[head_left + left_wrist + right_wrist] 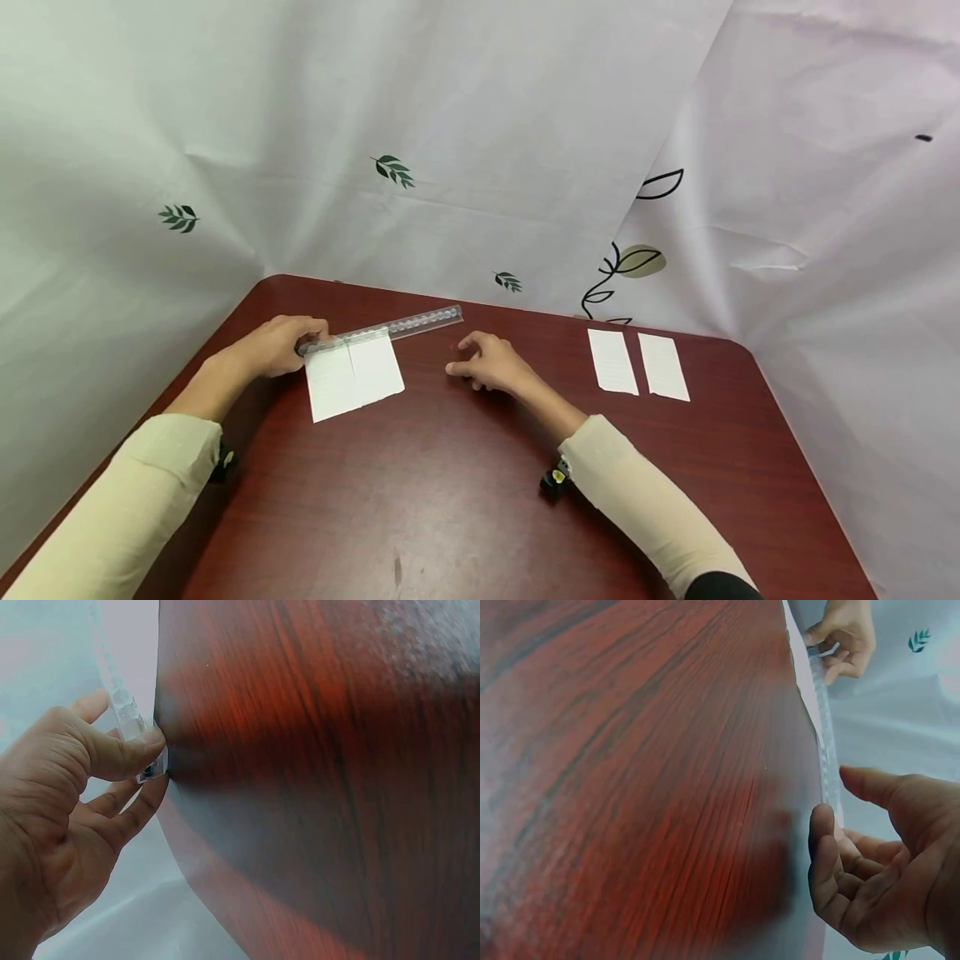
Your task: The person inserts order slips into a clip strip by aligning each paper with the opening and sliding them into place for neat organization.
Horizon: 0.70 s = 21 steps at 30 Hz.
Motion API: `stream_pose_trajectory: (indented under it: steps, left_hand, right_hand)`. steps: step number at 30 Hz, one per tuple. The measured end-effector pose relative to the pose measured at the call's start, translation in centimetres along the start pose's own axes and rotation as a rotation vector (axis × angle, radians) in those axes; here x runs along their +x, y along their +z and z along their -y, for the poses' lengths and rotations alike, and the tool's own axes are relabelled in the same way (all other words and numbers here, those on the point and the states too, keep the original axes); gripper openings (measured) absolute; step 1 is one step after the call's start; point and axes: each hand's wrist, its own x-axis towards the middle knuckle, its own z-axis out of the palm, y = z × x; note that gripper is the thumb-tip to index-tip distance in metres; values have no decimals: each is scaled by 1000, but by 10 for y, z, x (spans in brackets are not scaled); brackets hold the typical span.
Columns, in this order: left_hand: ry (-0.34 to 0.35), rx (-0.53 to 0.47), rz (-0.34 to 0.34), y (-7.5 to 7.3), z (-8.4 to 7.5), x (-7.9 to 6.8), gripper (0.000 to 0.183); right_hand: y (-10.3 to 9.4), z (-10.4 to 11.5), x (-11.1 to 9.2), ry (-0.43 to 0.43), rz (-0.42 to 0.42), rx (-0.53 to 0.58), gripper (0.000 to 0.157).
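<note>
My left hand point(272, 348) pinches the near-left end of a clear plastic ruler point(426, 322) between thumb and fingers, as the left wrist view shows. The ruler lies slanted across the top edge of white paper point(352, 379), its right end reaching past the paper. A slit or seam runs down from the ruler partway through the paper. My right hand point(491, 363), fingers loosely bent and holding nothing, hovers over the table just right of the paper and below the ruler's free end.
Two narrow white paper strips point(613, 362) lie side by side toward the right of the dark red wooden table point(420, 500). Pale fabric point(450, 125) with leaf prints hangs behind the table and along both sides.
</note>
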Motion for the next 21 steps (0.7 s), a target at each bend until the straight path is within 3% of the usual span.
stream_pose_trajectory:
  steps: [21]
  left_hand:
    - [36, 29, -6, -3, -2, -1, 45]
  right_hand:
    - [-15, -9, -16, 10, -46, -55, 53]
